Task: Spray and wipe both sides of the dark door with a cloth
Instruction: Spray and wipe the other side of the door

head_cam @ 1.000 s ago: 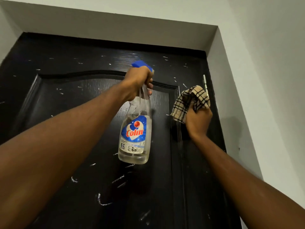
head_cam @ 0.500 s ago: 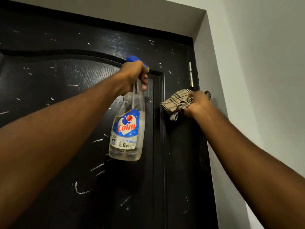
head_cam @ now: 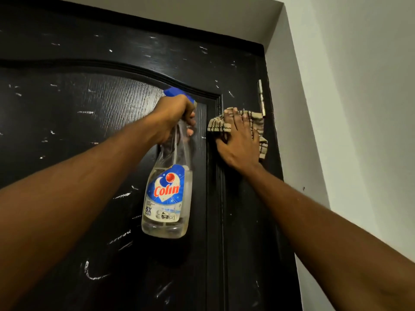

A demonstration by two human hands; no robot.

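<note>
The dark door fills the view, wood-grained, with an arched raised panel and many white flecks and streaks. My left hand grips the neck of a clear Colin spray bottle with a blue trigger head, held up in front of the panel. My right hand lies flat, fingers spread, pressing a beige checked cloth against the door's right stile, just left of the hinge. The cloth is partly hidden under the hand.
A metal hinge runs along the door's right edge. White wall stands to the right and the white recess soffit sits above the door top.
My right hand has gone from bunching the cloth to pressing it flat against the stile beside the hinge. The view has drawn closer to the door. The bottle stays raised.
</note>
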